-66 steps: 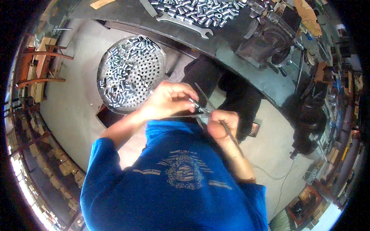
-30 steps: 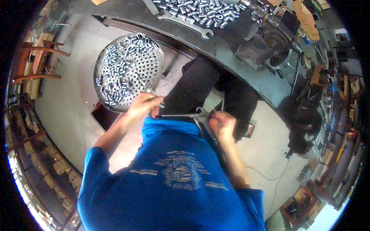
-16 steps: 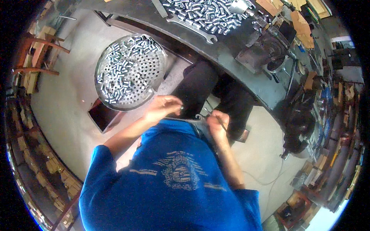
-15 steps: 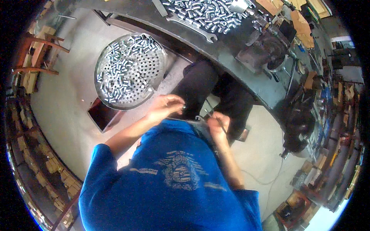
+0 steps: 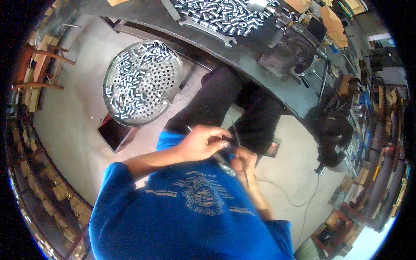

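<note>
My left hand (image 5: 206,141) is closed over my lap, thumb and fingers pinched just left of my right hand. Whatever lies between those fingertips is too small and blurred to name. My right hand (image 5: 244,160) is closed around a thin dark metal rod (image 5: 236,133), which sticks out above and below the fist. A longer shiny metal bar (image 5: 223,164) runs slantwise beneath the left hand, its near end close to the right wrist. How that bar is held is hidden.
Left of my knees stands a round perforated metal tray (image 5: 151,104) with many small metal sleeves (image 5: 130,76). More sleeves (image 5: 221,15) lie on the dark workbench (image 5: 242,56), beside an open-end wrench (image 5: 208,28) and a dark machine (image 5: 290,52). A box (image 5: 115,132) sits below the tray.
My left hand has moved right and toward my body, up to my right hand. The right hand has come slightly nearer my body, and the shiny bar has swung to a steeper slant.
</note>
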### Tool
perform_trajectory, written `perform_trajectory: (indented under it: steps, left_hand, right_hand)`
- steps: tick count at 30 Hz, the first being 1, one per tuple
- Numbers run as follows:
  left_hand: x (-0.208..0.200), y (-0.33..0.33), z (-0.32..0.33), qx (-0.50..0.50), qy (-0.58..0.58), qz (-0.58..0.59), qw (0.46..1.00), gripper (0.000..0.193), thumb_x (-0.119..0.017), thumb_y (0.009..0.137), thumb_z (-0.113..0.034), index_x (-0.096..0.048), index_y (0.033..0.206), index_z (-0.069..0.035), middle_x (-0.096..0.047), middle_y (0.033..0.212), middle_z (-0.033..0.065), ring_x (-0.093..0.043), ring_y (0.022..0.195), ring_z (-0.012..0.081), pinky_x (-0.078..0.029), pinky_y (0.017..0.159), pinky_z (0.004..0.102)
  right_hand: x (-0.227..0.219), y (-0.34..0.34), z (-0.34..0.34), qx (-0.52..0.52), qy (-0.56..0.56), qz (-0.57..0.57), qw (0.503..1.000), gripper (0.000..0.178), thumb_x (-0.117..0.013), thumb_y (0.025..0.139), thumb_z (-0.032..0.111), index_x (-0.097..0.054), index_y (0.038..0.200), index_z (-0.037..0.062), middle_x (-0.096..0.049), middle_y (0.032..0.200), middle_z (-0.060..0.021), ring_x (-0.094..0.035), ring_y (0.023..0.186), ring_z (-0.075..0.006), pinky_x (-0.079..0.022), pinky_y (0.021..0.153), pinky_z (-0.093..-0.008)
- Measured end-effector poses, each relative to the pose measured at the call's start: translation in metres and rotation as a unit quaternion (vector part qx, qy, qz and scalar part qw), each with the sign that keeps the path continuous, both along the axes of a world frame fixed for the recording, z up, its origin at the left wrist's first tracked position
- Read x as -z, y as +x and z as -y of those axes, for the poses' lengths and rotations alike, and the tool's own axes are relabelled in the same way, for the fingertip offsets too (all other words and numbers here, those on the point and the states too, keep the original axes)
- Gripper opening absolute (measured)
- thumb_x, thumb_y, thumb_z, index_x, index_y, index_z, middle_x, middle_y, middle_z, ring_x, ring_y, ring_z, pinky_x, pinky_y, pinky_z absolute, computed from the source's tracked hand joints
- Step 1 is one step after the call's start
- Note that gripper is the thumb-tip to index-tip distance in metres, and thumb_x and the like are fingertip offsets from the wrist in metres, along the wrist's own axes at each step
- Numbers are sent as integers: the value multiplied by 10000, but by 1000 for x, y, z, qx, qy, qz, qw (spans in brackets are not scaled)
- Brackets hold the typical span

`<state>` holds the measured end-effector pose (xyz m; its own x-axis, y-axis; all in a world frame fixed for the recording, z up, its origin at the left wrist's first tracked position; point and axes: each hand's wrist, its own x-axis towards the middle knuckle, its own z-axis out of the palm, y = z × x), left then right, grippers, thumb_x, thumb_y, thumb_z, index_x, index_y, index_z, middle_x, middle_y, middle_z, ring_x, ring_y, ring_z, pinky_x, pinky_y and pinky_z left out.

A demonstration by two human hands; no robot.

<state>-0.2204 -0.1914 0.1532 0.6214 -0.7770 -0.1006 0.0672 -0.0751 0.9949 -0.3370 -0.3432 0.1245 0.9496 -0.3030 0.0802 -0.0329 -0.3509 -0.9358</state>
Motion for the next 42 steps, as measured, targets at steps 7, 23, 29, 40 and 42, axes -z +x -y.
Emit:
perform_trajectory:
  steps: [7,23,29,40,42]
  left_hand:
    - [10,39,-21,-35,5,-117,992,145,-564,854,-79,-598,971,-1,-604,708,39,-580,554,92,-476,514,222]
    - [72,85,-65,-55,129,-227,964,299,-548,887,-254,-610,751,5,-386,442,-27,-332,336,49,-236,322,216]
    - [61,80,-66,-35,142,-254,956,311,-543,889,-269,-606,752,3,-386,425,-18,-338,324,63,-250,323,223]
    - [71,84,-79,-110,133,-250,953,311,-562,875,-291,-614,755,-9,-398,440,-18,-346,332,60,-254,322,211]
    - [73,83,-81,-117,134,-234,956,309,-562,875,-286,-617,750,-9,-399,441,-16,-349,333,62,-258,321,211]
  right_hand:
    - [11,-24,5,-47,14,-77,996,205,-541,688,-4,-449,511,44,-466,528,-28,-456,508,-116,-345,473,-257]
    - [7,-23,2,-24,4,-85,996,457,-594,755,400,-427,545,30,-431,511,-106,-445,445,-226,-328,431,-325]
    - [7,-16,-1,-11,-25,-69,997,516,-589,764,466,-422,531,37,-412,492,-95,-442,436,-213,-313,421,-323]
    - [17,-17,-2,34,65,-77,994,202,-574,628,102,-410,523,47,-372,483,-67,-391,431,-163,-307,428,-291]
    - [16,-15,-2,24,7,-56,998,211,-573,639,109,-409,523,45,-366,481,-67,-388,430,-160,-301,426,-292]
